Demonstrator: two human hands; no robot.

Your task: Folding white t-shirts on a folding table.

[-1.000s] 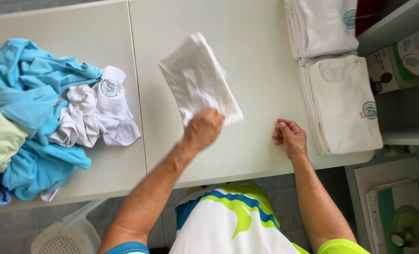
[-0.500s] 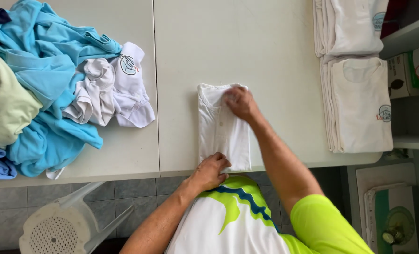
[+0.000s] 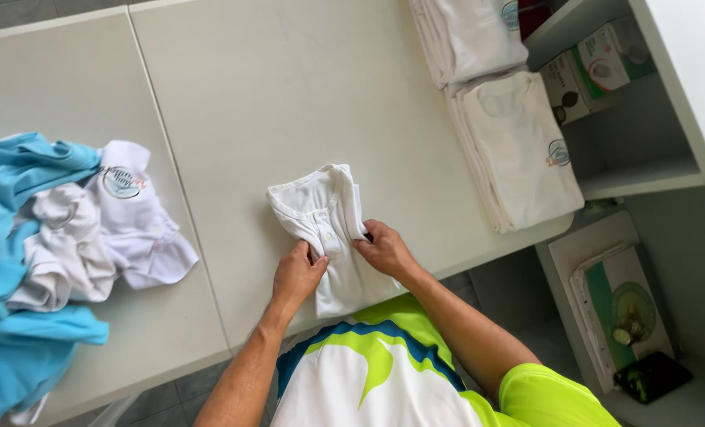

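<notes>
— What are we looking at, starting with the biggest thing?

— The pale tabletop is carrying everything. Taking the folded white shirt as our landmark: it is lying near the tabletop's front edge, directly before us. Far to its left a loose heap of blue garments is spreading, with crumpled white shirts just beside that heap; we cannot count either group exactly. To the landmark's upper right, two stacks of folded white shirts are sitting.

— And our hands?

— We are pressing both on the one folded shirt. Our left hand is resting at its left edge, our right hand at its right edge, fingers narrow, pinching the cloth by the button placket.

— How is it handling?

— We are judging it light, soft and floppy, so gripping at folded edges seems best.
</notes>
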